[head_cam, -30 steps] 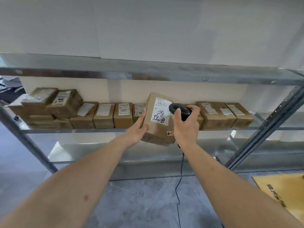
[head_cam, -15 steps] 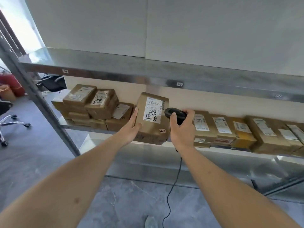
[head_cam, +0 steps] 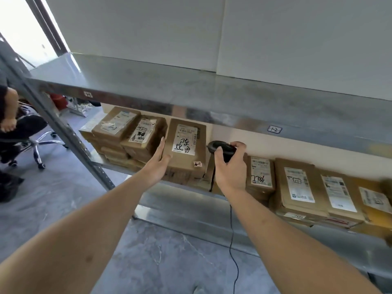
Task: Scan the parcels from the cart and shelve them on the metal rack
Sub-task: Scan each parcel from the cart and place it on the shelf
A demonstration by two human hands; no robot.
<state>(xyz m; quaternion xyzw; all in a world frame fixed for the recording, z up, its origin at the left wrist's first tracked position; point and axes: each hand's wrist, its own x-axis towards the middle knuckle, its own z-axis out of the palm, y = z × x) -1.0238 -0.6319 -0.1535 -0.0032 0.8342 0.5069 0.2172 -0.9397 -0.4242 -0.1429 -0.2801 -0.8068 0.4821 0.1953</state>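
A brown cardboard parcel (head_cam: 186,149) with a white label and black handwriting stands tilted at the front of the metal rack's middle shelf (head_cam: 99,162). My left hand (head_cam: 157,164) grips its left side. It sits in the row between a stack of parcels (head_cam: 127,136) on the left and flat parcels (head_cam: 297,185) on the right. My right hand (head_cam: 230,168) holds a black corded barcode scanner (head_cam: 222,148) just right of the parcel's label. The parcel's underside is hidden.
The upper shelf (head_cam: 191,92) overhangs the parcels, with small tags on its edge. A slanted rack upright (head_cam: 70,136) stands at the left. A seated person on a wheeled office chair (head_cam: 31,141) is at far left. The scanner cable (head_cam: 233,240) hangs over the grey floor.
The view has swung left along the rack. The parcel has moved with my left hand from mid-row toward the left stack, and the scanner has stayed beside its label.
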